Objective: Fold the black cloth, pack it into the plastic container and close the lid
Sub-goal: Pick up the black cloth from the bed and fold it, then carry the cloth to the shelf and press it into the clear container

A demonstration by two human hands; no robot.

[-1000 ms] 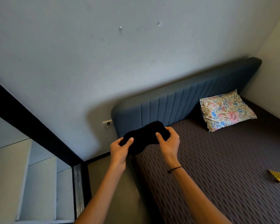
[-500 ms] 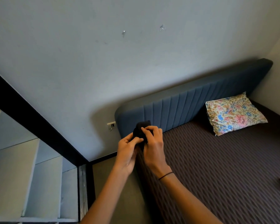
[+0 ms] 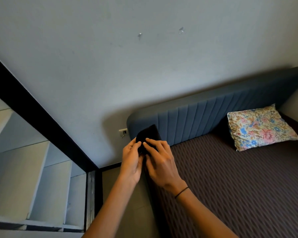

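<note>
The black cloth (image 3: 149,135) is folded into a small thick bundle, held in the air in front of the bed's near corner. My left hand (image 3: 131,160) grips its left side, with the thumb pressed on the front. My right hand (image 3: 160,160) grips the right side, fingers laid over the cloth; a thin black band circles that wrist. The lower part of the cloth is hidden behind my fingers. No plastic container or lid is in view.
A bed (image 3: 239,186) with a dark patterned cover fills the right side, with a blue padded headboard (image 3: 205,117) and a floral pillow (image 3: 260,126). A wall socket (image 3: 122,132) sits left of the headboard. White shelving (image 3: 46,182) stands at the left.
A second ago the cloth was stretched wide between my hands. My hands have come together and the cloth is now doubled into a compact bundle. The view has shifted slightly left.
</note>
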